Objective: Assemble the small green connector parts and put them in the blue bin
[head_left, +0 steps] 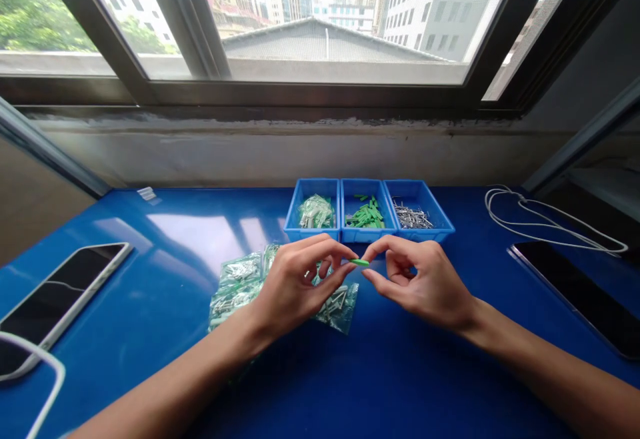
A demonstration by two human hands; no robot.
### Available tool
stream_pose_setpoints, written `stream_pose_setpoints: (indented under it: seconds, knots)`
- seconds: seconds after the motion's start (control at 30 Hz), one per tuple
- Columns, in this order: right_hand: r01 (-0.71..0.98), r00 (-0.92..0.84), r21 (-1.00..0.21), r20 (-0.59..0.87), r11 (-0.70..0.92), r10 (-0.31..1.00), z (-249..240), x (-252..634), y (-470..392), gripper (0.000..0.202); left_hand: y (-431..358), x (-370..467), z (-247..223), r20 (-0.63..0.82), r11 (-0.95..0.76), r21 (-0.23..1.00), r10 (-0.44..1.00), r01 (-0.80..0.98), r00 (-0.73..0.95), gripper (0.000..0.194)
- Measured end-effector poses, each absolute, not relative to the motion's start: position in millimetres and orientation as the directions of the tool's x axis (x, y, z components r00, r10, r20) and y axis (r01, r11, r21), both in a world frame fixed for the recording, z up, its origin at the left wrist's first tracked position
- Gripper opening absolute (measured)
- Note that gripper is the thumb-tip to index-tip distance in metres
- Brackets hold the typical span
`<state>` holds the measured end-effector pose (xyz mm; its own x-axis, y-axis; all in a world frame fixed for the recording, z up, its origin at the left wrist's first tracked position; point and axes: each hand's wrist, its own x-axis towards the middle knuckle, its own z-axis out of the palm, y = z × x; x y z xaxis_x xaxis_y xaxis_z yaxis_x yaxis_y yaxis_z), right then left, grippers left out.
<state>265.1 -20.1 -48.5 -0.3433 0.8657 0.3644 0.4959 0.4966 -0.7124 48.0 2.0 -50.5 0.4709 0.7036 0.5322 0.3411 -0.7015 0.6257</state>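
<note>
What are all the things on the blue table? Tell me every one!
green piece: 1, green, pinched between both hands' fingertips
blue bins: 3, blue, in a row behind the hands
clear bags: several, clear with green and silver bits, under the left hand
phones: 2, dark screens, far left and far right
white cable: 1, white, back right
table: 1, blue
left hand: 1, holding the piece
right hand: 1, holding the piece

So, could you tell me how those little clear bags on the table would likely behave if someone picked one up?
The clear bags look like thin film, so one would probably sag and crinkle. The small metal and green parts inside would likely slide to the low end. Their glossy surface on the smooth blue table suggests they slip easily when pushed.
</note>
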Motion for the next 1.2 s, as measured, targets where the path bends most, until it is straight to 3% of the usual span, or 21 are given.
stream_pose_setpoints:
  seconds: [0.3,0.53,0.67,0.83,1.0,1.2]
  knots:
    - [0.494,-0.323,-0.577,0.572,0.65,0.754,-44,261,-34,0.005,-4,51,-51,0.486,-0.708,0.63,0.679,0.318,0.55,0.009]
    - [0.552,-0.331,-0.574,0.515,0.604,0.791,-48,263,-27,0.004,-11,52,-50,0.633,-0.753,0.556,0.658,0.351,0.408,0.012]
    - [0.544,-0.366,-0.592,0.47,0.595,0.803,-52,261,-24,0.005,-15,54,-48,0.654,-0.778,0.513,0.628,0.363,0.422,0.016]
    - [0.536,-0.323,-0.568,0.545,0.624,0.774,-47,262,-30,0.004,-13,53,-48,0.635,-0.768,0.524,0.64,0.368,0.432,0.01]
    - [0.543,-0.337,-0.457,0.65,0.705,0.681,-40,261,-38,0.003,-13,52,-49,0.606,-0.784,0.522,0.618,0.337,0.501,0.011]
    - [0.57,-0.341,-0.435,0.646,0.697,0.682,-43,263,-33,0.003,-15,51,-50,0.65,-0.788,0.509,0.616,0.346,0.445,0.014]
